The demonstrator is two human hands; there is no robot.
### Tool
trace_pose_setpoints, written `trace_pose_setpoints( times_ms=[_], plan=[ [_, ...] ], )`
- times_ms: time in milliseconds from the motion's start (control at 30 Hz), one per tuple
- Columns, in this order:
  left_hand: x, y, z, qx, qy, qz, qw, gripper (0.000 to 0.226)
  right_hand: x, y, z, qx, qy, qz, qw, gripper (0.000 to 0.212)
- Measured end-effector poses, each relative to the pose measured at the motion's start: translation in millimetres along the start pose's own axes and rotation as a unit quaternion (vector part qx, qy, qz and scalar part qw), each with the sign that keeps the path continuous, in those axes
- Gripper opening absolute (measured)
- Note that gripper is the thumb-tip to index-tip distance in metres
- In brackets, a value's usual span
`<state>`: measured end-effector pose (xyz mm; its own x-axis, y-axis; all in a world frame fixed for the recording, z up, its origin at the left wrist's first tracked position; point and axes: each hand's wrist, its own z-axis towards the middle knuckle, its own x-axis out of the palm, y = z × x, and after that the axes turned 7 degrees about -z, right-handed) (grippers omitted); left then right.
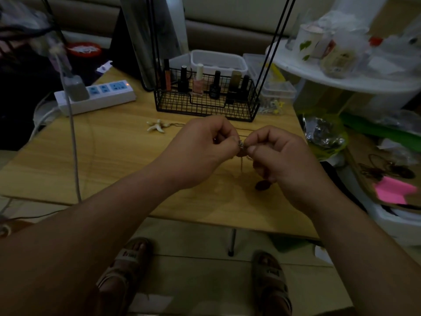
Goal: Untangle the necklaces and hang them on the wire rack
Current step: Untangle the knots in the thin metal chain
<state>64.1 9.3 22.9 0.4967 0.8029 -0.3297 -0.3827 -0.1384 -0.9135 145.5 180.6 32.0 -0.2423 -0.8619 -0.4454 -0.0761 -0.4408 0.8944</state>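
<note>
Sandalled feet (pixel 127 267) on the floor, well in front of the wire rack (pixel 206 105). Both hands are up over the bench (pixel 102 160), just in front of the rack's right half, fingertips nearly meeting. Left hand (pixel 200 147): fingers curled, thumb and forefinger pinching the necklace (pixel 241 145). Right hand (pixel 280 156): same pinch on the same chain from the other side. A short length of chain hangs below the pinch. A dark pendant (pixel 262 185) dangles under the right hand; can't tell if it touches the bench. Starfish pendant (pixel 156 126) lies flat on the bench, just in front of the rack's left corner. Nail polish bottles (pixel 197 84) stand upright in the rack's basket. Power strip (pixel 95 96) sits left of the rack, one plug in. White plastic box (pixel 218 62) is just behind the rack.
</note>
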Motion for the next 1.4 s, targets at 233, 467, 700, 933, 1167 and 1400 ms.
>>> trace_pose_setpoints(
  times_ms=[233, 467, 700, 933, 1167, 1400],
  plan=[
    [-2.7, -5.6, -0.6, -0.042, 0.034, -0.068, 0.996, 0.013, 0.7, 2.0, -3.1, -0.035, 0.002, -0.031, 0.999, 0.004],
    [-3.0, -5.2, 0.1, -0.039, 0.024, -0.054, 0.997, 0.012, -6.2, 1.8, 0.3, -0.028, 0.006, -0.003, 1.0, 0.006],
    [-4.3, -7.0, -0.1, -0.04, 0.068, -0.076, 0.994, 0.008, -11.0, 0.8, 3.9, -0.002, 0.038, 0.096, 0.995, 0.01],
    [-8.1, -6.4, 0.6, -0.035, 0.081, -0.086, 0.992, 0.01, -12.4, -0.8, 4.5, -0.027, 0.034, 0.029, 0.999, 0.008],
    [-6.0, -5.3, 3.3, -0.04, 0.076, -0.063, 0.994, 0.005, -14.1, 2.4, 4.0, -0.033, 0.035, -0.038, 0.998, 0.011],
    [-8.4, -5.2, 9.0, -0.047, 0.079, -0.016, 0.996, 0.006, -7.6, 5.3, 5.2, 0.012, 0.064, -0.037, 0.997, 0.015]
  ],
)
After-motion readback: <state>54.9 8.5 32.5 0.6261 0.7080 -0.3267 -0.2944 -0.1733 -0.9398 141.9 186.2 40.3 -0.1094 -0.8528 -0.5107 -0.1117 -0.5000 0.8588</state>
